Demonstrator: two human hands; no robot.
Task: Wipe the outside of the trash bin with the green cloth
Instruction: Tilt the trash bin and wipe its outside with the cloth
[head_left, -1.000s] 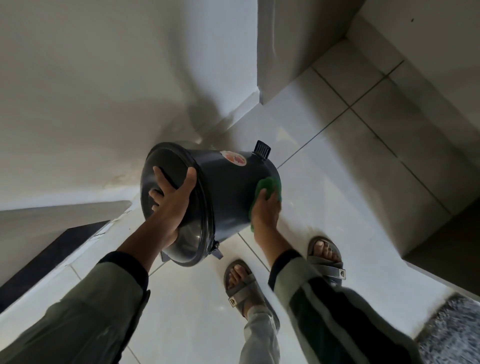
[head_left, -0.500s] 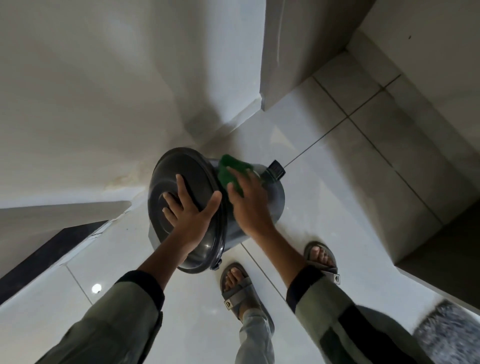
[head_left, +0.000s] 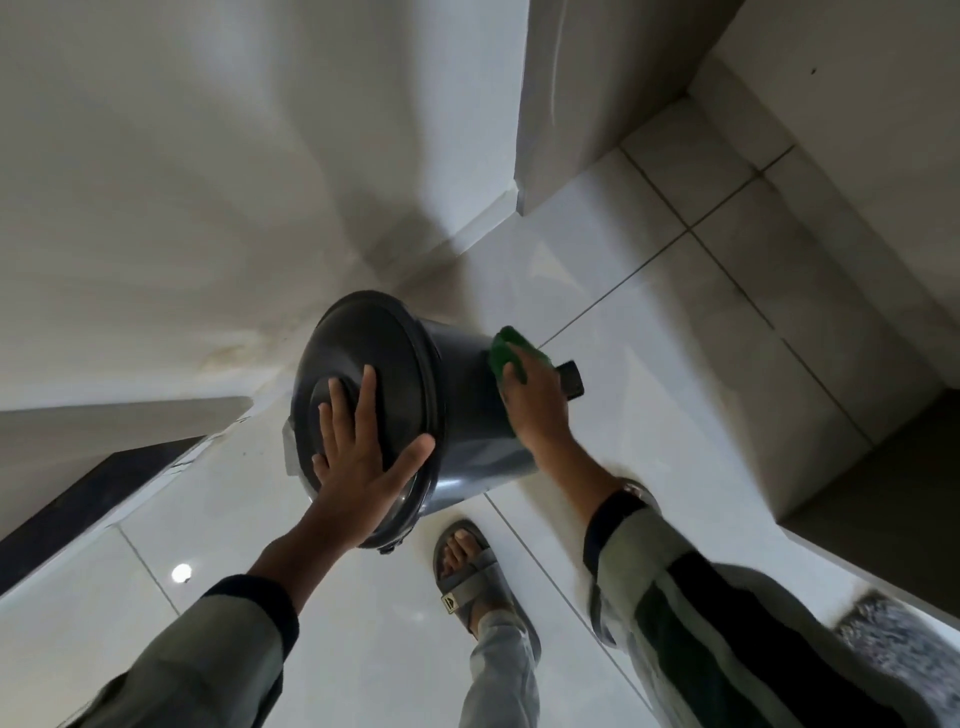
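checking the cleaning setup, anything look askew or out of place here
The dark round plastic trash bin is tipped steeply toward the camera, not upright; the left hand steadies its lid while the right hand presses the green cloth on its side. Nothing looks spilled or damaged.

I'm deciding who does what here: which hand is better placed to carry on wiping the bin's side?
The right hand: it presses the green cloth against the trash bin wall. The left hand lies spread on the lid, steadying the tilted bin.
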